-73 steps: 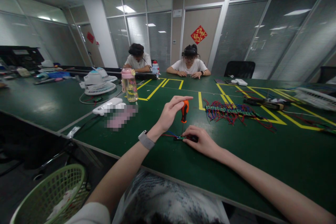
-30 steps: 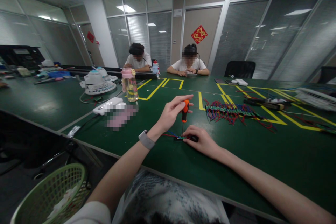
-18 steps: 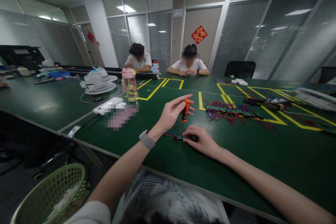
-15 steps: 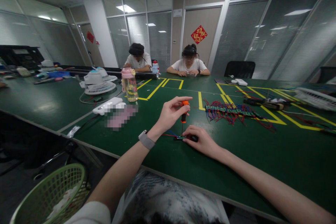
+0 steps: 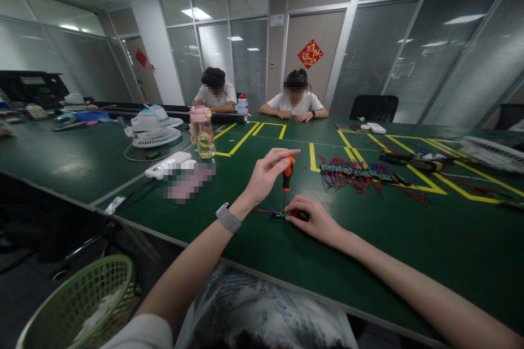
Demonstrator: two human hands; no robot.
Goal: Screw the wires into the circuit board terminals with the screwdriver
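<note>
An orange and black screwdriver point(image 5: 288, 175) stands upright, its shaft running down to a small circuit board point(image 5: 279, 215) on the green table. My left hand point(image 5: 264, 174) is closed at the top of its handle, thumb against the side and index finger stretched out over it. Beside the shaft, my right hand point(image 5: 317, 221) rests on the table with its fingertips gripping the board's right end. A black rounded thing point(image 5: 303, 215) shows under the right fingers; its kind is unclear. Red and blue wires point(image 5: 265, 208) lead left from the board.
Several wired circuit boards point(image 5: 356, 172) lie in a row to the right. At the left are a pink-lidded bottle point(image 5: 202, 133), a white power strip point(image 5: 167, 165) and white fan parts point(image 5: 153, 128). A green basket point(image 5: 118, 270) stands below the table edge. Two people sit opposite.
My left thumb and fingers have shifted slightly on the screwdriver handle, baring more of it. My right hand stays put. The person opposite on the right has moved their hands apart.
</note>
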